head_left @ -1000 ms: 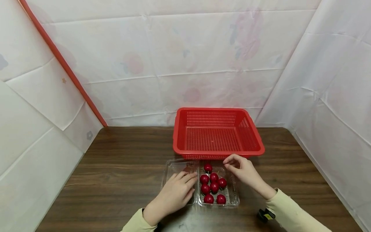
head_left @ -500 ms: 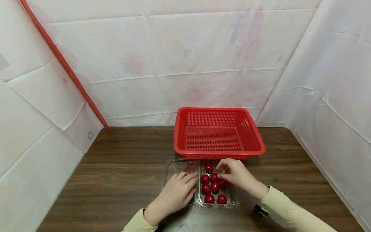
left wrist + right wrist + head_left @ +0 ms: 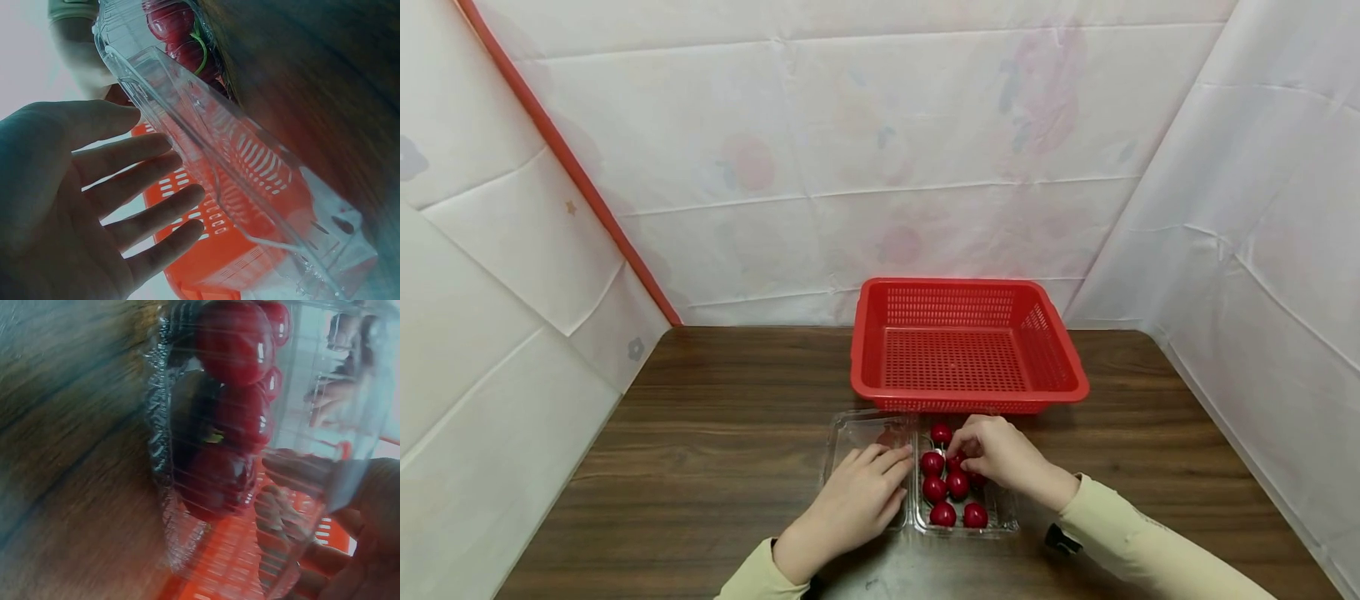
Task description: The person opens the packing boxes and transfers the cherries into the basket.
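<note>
A clear plastic clamshell box lies unfolded, its lid on the left and its tray on the right. Several glossy dark red cherries sit in the tray; green stems show in the left wrist view. My left hand rests over the lid with fingers extended, fingertips right at the lid's edge. Reaching into the tray from the right, my right hand has thumb and fingers curled round a cherry in the upper middle. Part of that cherry and a neighbouring one are hidden by the hand.
A red perforated plastic basket stands directly behind the box, with nothing inside. Both stand on a dark wood-grain table. Pale printed sheeting encloses the back and sides.
My right hand has moved left and down from the tray's upper right edge, in among the cherries, and its fingers have closed on one. My left hand has stayed on the lid.
</note>
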### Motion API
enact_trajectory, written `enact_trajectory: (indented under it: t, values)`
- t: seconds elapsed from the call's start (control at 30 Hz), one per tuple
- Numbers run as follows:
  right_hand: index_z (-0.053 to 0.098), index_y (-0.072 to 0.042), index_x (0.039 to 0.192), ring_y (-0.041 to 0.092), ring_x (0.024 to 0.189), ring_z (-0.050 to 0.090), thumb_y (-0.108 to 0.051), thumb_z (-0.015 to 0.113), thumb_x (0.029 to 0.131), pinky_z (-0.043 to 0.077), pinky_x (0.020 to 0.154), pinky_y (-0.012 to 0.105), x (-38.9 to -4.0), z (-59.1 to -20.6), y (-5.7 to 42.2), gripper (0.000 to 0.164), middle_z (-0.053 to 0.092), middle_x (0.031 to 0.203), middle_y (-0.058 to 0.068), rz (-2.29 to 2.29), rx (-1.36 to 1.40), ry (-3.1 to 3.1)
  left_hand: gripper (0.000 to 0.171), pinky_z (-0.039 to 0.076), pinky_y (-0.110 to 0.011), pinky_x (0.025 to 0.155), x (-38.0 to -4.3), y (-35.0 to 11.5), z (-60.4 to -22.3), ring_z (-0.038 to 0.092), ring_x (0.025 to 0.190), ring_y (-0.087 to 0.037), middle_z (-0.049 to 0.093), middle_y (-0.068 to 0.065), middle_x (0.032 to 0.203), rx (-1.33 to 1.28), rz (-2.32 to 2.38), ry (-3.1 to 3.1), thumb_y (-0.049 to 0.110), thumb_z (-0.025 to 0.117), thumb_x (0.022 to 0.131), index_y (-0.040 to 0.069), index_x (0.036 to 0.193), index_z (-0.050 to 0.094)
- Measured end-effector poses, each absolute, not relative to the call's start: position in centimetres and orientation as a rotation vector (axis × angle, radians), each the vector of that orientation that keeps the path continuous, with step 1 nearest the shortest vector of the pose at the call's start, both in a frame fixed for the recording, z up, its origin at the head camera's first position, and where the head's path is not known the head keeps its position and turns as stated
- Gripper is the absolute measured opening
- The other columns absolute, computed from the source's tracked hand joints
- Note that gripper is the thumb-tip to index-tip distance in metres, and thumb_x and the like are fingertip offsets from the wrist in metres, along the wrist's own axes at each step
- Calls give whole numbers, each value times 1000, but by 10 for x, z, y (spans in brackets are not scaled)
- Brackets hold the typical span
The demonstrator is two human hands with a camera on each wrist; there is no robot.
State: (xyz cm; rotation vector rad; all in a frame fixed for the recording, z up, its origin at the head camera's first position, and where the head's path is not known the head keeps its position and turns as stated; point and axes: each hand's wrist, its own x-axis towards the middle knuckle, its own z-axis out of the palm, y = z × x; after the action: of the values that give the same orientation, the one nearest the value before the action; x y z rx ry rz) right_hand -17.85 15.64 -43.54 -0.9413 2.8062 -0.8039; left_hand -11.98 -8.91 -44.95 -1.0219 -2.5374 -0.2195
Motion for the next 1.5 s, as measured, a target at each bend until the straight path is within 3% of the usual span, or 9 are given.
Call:
enact_trajectory:
  t: [0.37, 1.03, 1.33, 1.5]
  values:
    - [75, -21, 82, 12, 73, 59, 4, 73, 72, 43, 58, 21, -180, -439, 153, 27, 64, 86, -5, -697, -940, 2867, 33, 45, -33, 75, -121, -90, -449, 57, 101, -15, 64, 1, 122, -1030, -224, -2536, 28, 65, 86, 13, 115, 67]
    - [73, -17, 88, 15, 80, 62, -2, 77, 73, 50, 66, 31, -184, -448, 148, 21, 66, 85, -1, -614, -989, 2928, 33, 45, -32, 73, -120, -89, -449, 58, 100, -14, 64, 3, 122, -1027, -214, -2528, 29, 65, 86, 15, 115, 67]
    - [68, -11, 94, 15, 83, 63, 2, 78, 69, 51, 70, 33, -185, -449, 147, 30, 68, 90, 2, -647, -960, 2932, 32, 45, -31, 71, -119, -90, -449, 58, 98, -14, 64, 3, 122, -1026, -214, -2530, 29, 65, 86, 15, 115, 67]
    - [70, -13, 91, 16, 84, 61, -9, 82, 69, 50, 74, 35, -184, -451, 145, 25, 66, 90, 1, -595, -972, 2981, 32, 44, -31, 70, -119, -90, -449, 58, 97, -14, 64, 3, 121, -1027, -208, -2523, 29, 65, 86, 15, 115, 67]
